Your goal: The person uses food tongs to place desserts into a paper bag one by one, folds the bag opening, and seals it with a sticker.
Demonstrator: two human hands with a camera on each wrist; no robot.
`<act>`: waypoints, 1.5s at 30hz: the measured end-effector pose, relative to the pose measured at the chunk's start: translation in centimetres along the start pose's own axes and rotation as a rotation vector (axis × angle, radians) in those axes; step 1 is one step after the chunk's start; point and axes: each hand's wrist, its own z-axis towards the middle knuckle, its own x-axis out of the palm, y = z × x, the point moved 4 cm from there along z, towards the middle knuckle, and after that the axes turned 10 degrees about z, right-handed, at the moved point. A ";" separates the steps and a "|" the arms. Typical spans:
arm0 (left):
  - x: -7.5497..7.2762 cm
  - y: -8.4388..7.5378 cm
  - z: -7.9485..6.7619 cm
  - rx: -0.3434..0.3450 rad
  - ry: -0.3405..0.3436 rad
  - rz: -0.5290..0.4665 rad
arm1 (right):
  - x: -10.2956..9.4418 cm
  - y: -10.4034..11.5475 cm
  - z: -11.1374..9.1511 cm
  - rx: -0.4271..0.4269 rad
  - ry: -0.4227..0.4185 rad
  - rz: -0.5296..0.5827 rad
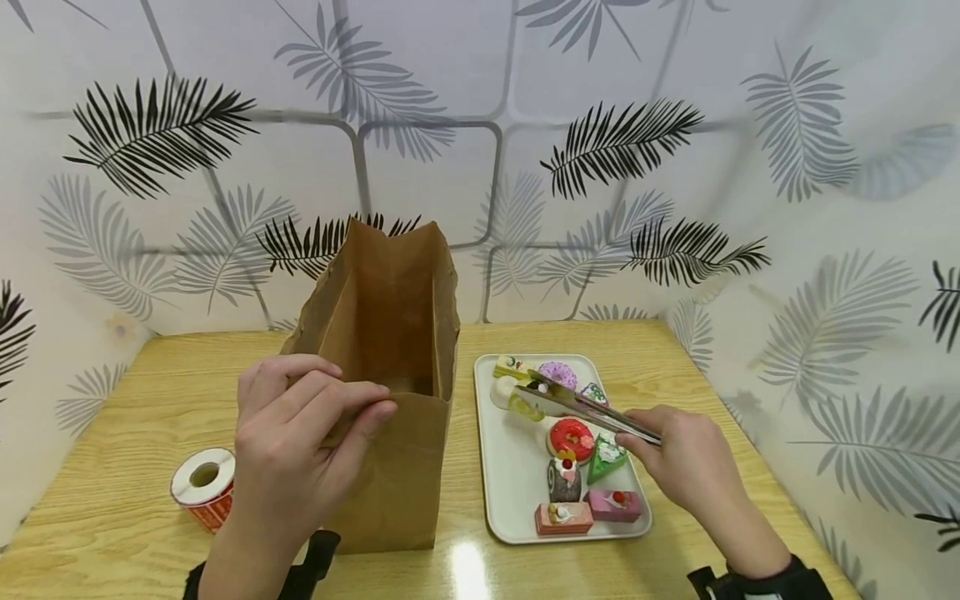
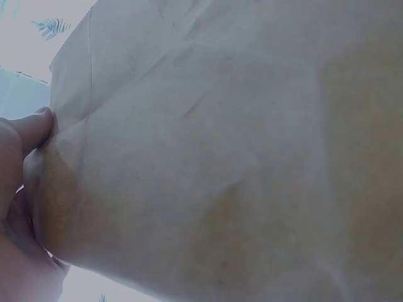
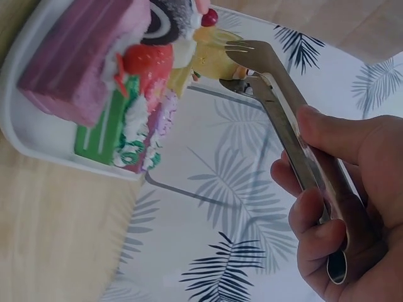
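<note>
A tall brown paper bag stands upright with its mouth open. My left hand pinches the near edge of its rim between thumb and fingers; in the left wrist view the bag's side fills most of the picture. My right hand grips metal tongs, whose ends lie over the far left part of a white tray. In the right wrist view, the tong ends stand apart beside a yellowish cake; whether they touch it I cannot tell.
Several toy-like cakes share the tray, among them a red donut, a purple donut, a green wedge and a pink slice. A label roll sits left of the bag. Leaf-patterned cloth rises behind the wooden table.
</note>
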 end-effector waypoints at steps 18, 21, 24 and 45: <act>-0.2 0.0 0.2 -0.009 0.016 0.004 | -4.8 0.8 1.6 -0.083 -0.179 -0.029; -0.2 0.0 0.3 -0.004 0.012 0.005 | -5.6 1.5 1.9 -0.104 -0.202 -0.035; -0.2 0.0 0.3 -0.008 0.016 0.006 | -6.4 2.1 2.2 -0.126 -0.222 -0.029; -0.4 0.0 0.2 -0.027 0.064 0.017 | -11.5 7.7 2.6 -0.415 -0.451 0.012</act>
